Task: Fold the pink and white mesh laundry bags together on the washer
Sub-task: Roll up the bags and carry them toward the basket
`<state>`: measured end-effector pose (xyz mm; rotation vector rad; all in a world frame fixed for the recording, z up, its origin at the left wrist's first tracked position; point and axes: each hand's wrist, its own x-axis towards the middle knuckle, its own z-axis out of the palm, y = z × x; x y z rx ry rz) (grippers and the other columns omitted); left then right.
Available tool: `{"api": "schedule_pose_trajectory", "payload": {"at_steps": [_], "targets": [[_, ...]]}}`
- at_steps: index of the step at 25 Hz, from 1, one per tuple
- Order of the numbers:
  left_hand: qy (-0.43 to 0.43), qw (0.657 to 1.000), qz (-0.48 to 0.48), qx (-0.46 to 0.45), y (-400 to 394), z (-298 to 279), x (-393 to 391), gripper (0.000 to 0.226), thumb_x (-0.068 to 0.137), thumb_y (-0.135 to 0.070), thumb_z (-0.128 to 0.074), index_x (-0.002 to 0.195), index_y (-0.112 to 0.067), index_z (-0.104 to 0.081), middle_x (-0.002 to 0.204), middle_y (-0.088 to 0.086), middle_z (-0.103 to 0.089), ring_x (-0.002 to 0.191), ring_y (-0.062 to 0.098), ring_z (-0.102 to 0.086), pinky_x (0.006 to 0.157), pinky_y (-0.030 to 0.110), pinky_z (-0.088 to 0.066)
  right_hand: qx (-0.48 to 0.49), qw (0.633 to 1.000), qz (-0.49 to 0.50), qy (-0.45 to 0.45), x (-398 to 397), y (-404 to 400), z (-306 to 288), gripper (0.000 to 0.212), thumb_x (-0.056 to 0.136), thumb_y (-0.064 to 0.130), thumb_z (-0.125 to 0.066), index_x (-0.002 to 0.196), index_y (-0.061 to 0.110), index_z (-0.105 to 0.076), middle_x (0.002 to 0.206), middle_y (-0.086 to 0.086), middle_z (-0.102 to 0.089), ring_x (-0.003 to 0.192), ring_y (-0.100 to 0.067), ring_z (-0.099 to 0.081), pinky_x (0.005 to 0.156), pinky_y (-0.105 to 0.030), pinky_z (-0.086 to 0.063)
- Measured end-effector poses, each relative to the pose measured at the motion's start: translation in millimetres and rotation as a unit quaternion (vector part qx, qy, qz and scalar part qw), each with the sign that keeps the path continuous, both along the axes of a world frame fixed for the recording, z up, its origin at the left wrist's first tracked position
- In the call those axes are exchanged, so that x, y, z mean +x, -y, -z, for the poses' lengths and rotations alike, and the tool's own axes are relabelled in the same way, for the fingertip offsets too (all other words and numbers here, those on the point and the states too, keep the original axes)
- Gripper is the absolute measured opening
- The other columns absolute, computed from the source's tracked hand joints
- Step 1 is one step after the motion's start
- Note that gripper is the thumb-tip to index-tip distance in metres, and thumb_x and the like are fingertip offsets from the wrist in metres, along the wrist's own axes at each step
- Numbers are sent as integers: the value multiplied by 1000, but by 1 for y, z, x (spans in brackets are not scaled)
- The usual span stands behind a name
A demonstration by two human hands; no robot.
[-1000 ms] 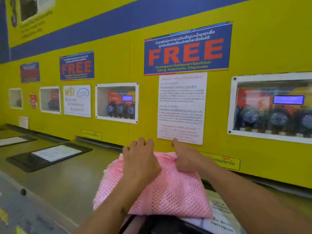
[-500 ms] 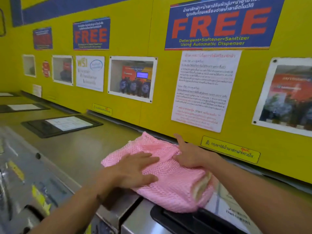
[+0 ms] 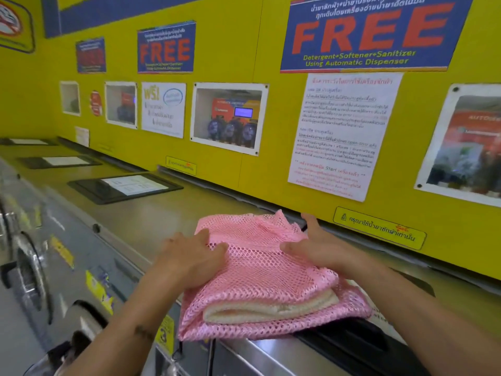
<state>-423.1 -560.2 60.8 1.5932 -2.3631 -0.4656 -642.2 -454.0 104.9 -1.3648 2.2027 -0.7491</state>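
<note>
Two hands lie flat on the folded bundle, palms down and fingers spread, pressing rather than gripping: the left hand covers the bundle's left edge, with its fingertips over the mesh, and the right hand rests on the upper right part, its fingers reaching toward the far corner. That flat hold looks meant to keep the springy mesh from opening while the fold is squared. The pink mesh laundry bag wraps on the outside, and the white mesh laundry bag shows only as a cream layer sandwiched in the open near edge, so the two are already doubled together. The bundle sits on the washer top, near its front edge; its near right corner overhangs a black lid panel, and its near edge lies close to the drop to the machine fronts. The far corner comes close to the yellow wall and the dark gap below it, leaving little room to push away. To the left the washer top is bare up to another black lid panel, which seems the freest direction for sliding or a further fold.
</note>
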Motion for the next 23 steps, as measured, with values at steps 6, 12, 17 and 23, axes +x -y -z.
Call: {"api": "schedule_pose_trajectory", "payload": {"at_steps": [6, 12, 17, 23], "targets": [[-227, 973, 41, 29, -25, -3, 14, 82, 75, -14, -58, 145, -51, -32, 140, 17, -41, 101, 32, -60, 88, 39, -54, -65, 992, -31, 102, 17, -2, 26, 73, 83, -3, -61, 144, 32, -41, 87, 4, -52, 41, -7, -48, 41, -21, -35], [-421, 888, 36, 182, -45, -1, 27, 64, 89, -12, -65, 140, -45, -46, 146, -1, -47, 91, 17, -67, 74, 33, -58, -220, 970, -7, 107, 35, -28, 20, 53, 83, -11, -50, 120, 22, -68, 114, -1, -62, 34, -4, -43, 36, -17, -32], [-462, 883, 16, 83, -86, 5, 53, 50, 88, 1, -58, 122, -35, -66, 92, -11, -65, 66, 17, -53, 43, 12, -41, -324, 944, -61, 33, 86, -81, 40, 52, 86, 2, -53, 127, 30, -64, 136, 0, -54, 102, -8, -59, 85, -19, -49], [-471, 882, -9, -27, -176, 82, 148, 53, 88, 2, -58, 131, -28, -62, 128, -5, -59, 86, -1, -62, 64, 3, -43, -337, 936, -94, 29, 176, -160, 116, 53, 87, -1, -56, 133, 26, -60, 136, 10, -54, 123, 1, -45, 100, -2, -30]]}}
